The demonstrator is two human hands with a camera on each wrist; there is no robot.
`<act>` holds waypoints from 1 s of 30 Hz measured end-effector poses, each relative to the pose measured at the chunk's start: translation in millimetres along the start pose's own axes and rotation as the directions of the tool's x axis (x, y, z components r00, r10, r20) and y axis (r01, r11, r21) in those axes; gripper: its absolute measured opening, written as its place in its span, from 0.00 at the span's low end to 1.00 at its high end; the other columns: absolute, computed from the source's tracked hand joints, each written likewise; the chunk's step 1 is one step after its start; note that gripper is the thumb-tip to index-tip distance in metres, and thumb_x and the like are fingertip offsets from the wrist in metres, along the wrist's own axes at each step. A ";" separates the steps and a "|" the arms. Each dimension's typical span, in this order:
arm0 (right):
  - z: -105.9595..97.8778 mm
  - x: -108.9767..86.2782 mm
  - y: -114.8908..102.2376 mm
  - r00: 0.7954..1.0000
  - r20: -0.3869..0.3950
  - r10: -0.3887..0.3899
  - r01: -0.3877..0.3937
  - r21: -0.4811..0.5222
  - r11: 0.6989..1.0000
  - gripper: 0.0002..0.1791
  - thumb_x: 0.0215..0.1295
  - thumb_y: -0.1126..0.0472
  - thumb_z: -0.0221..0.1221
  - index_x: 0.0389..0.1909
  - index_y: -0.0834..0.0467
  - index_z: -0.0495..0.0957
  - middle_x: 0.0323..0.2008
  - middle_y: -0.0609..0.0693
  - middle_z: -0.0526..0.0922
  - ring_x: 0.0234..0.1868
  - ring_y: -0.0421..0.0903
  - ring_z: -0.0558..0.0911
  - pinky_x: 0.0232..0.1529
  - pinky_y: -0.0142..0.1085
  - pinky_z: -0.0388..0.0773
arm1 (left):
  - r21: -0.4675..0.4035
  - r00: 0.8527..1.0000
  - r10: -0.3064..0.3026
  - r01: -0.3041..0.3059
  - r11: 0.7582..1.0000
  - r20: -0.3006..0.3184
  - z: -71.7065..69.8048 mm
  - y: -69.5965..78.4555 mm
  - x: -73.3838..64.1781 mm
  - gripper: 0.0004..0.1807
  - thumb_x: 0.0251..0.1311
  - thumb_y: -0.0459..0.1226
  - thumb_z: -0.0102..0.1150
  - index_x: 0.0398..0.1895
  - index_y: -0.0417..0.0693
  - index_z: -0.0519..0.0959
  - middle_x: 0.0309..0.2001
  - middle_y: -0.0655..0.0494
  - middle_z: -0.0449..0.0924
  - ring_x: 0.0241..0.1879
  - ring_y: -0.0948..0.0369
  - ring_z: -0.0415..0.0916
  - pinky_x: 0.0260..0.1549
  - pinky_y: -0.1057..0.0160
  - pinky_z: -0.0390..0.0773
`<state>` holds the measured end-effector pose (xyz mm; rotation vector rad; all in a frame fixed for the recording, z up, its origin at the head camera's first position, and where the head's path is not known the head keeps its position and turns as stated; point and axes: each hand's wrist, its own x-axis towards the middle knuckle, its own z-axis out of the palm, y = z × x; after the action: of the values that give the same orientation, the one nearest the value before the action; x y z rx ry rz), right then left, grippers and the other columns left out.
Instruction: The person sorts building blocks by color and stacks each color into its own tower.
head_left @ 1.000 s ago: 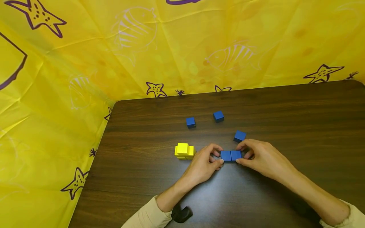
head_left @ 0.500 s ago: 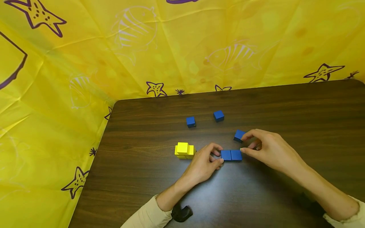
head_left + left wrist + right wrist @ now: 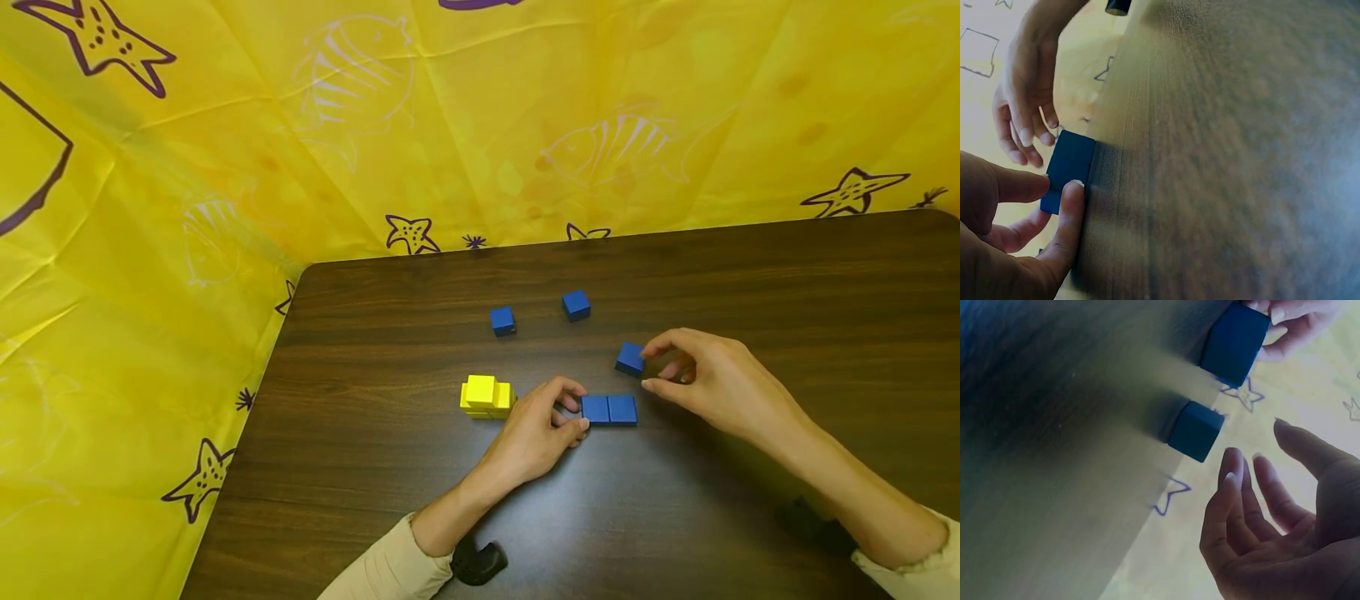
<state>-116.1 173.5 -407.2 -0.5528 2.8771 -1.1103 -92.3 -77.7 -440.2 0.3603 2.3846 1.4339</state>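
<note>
Two blue cubes lie side by side, touching, on the dark wooden table. My left hand pinches the left cube of the pair between thumb and fingers; the left wrist view shows the fingertips on that blue block. To the right, my right hand hovers with bent, parted fingers and nothing between them. Its fingertips are near a third blue cube, which sits turned at an angle behind the pair. A gap shows between that cube and the right hand in the right wrist view.
Yellow blocks are stacked just left of my left hand. Farther back stand two separate blue cubes, one at left and one at right. A yellow cloth with sea-creature drawings hangs behind the table.
My right hand has let go of the right cube of the pair and moved back and to the right, beside the third cube. The left hand has stayed in place.
</note>
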 end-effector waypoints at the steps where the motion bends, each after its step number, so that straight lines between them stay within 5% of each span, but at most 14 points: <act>1: -0.4 0.6 0.9 1.000 0.002 0.004 -0.004 -0.001 1.000 0.18 0.55 0.60 0.74 0.46 0.54 0.81 0.40 0.48 0.86 0.32 0.39 0.83 0.27 0.32 0.78 | -0.004 1.000 -0.002 0.002 1.000 0.000 0.1 0.2 0.0 0.16 0.62 0.30 0.65 0.52 0.46 0.77 0.41 0.51 0.78 0.29 0.70 0.79 0.29 0.71 0.80; 11: -3.4 9.5 10.9 0.999 -0.010 -0.033 0.033 -0.019 0.999 0.22 0.54 0.62 0.74 0.50 0.53 0.81 0.44 0.48 0.86 0.37 0.42 0.83 0.34 0.34 0.80 | -0.003 1.000 -0.012 0.012 1.000 0.000 0.4 0.6 0.6 0.15 0.62 0.31 0.66 0.52 0.47 0.77 0.41 0.52 0.78 0.29 0.70 0.78 0.29 0.71 0.80; 30: 0.7 22.5 25.6 0.994 0.105 0.011 -0.011 -0.001 1.000 0.26 0.55 0.63 0.72 0.56 0.55 0.79 0.50 0.49 0.85 0.43 0.46 0.82 0.42 0.45 0.79 | -0.004 1.000 -0.010 0.010 1.000 0.006 0.1 0.3 -0.2 0.16 0.63 0.31 0.65 0.53 0.46 0.77 0.42 0.53 0.77 0.28 0.73 0.78 0.29 0.72 0.80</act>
<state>-145.3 183.3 -421.8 -0.5767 2.7875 -1.0465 -92.1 -77.6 -439.9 0.3502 2.3753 1.4312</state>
